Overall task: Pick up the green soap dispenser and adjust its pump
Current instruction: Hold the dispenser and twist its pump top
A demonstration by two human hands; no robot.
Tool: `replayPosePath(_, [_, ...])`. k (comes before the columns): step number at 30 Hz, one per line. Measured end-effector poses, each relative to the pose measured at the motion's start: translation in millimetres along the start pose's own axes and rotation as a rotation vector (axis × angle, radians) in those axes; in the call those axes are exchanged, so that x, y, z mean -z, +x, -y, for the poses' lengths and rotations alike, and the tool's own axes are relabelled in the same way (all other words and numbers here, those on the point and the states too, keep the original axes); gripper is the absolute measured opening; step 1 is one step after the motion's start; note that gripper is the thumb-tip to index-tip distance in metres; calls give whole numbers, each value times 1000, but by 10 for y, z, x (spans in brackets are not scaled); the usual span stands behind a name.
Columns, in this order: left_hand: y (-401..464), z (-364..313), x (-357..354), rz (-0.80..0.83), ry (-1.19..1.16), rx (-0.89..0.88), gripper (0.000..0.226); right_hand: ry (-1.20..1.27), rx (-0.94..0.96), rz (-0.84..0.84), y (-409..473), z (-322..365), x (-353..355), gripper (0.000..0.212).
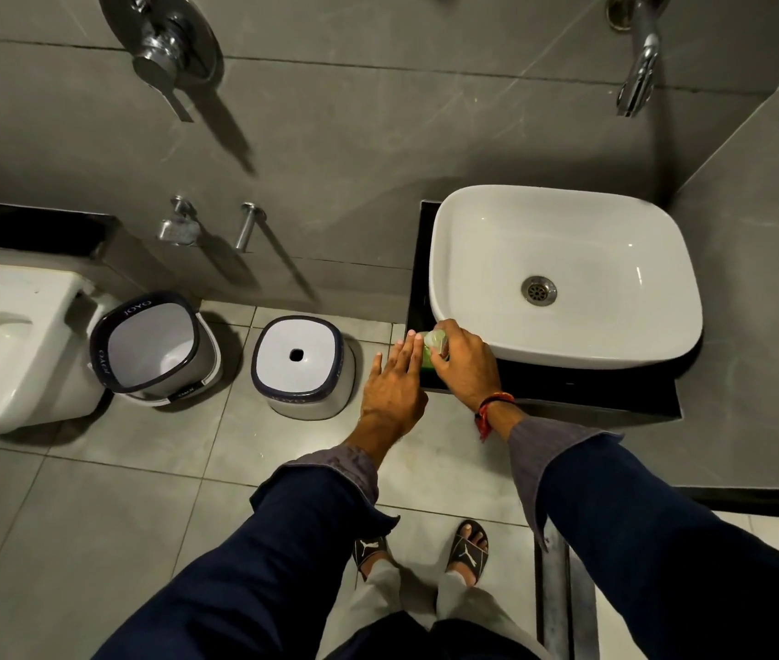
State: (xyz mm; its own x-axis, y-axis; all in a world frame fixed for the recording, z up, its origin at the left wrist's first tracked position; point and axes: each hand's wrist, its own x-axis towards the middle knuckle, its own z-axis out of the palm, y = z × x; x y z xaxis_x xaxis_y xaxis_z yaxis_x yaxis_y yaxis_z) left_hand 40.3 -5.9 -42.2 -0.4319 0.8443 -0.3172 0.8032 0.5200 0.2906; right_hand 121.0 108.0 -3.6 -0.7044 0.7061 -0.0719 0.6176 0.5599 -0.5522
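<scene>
The green soap dispenser [431, 349] stands at the front left corner of the black counter [568, 390], just beside the white basin [563, 273]. My right hand [466, 362] is wrapped around it from the right, and only its pale top and a strip of green body show between my fingers. My left hand [394, 381] lies flat with fingers stretched out, its fingertips touching the dispenser's left side. The pump head is mostly hidden by my right fingers.
A wall spout [640, 64] hangs above the basin. On the floor to the left stand a white bucket [154, 347] and an upturned white stool [302, 369], with a toilet [6, 345] at the far left. A mixer handle [164, 54] is on the wall.
</scene>
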Motion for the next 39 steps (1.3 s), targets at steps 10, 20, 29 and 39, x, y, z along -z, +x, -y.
replayPosePath(10, [22, 46, -7, -3, 33, -32, 83, 69, -43, -28, -29, -14, -87, 44])
replayPosePath(20, [23, 57, -62, 15, 33, -23, 82, 52, -18, -134, -54, 27, -153, 44])
replayPosePath(29, [27, 88, -95, 36, 67, -42, 86, 178, -117, -184, 0, 82, -216, 28])
replayPosePath(39, [10, 51, -28, 47, 74, -45, 89, 170, -130, -173, -59, 43, -242, 40])
